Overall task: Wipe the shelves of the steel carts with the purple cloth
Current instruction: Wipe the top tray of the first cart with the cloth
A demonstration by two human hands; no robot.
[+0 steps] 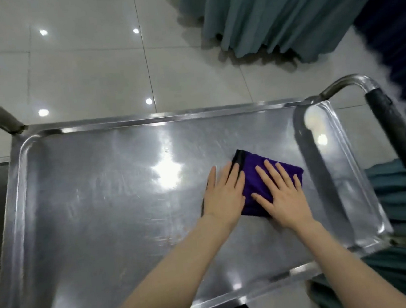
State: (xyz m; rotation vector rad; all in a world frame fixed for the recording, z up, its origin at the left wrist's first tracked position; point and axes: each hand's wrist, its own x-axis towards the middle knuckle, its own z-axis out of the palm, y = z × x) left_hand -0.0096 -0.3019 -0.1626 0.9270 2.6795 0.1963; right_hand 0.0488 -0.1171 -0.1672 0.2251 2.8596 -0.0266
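- The purple cloth (254, 186), folded, is laid flat on the steel cart's top shelf (103, 199), right of frame centre.
- The left hand (224, 196) is pressed, fingers straight, on its left edge.
- The right hand (282, 193) is spread flat on it, nothing grasped.

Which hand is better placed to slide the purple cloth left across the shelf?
Probably the right hand: it lies flat squarely on the purple cloth, while the left hand only overlaps its left edge, partly on the shelf.
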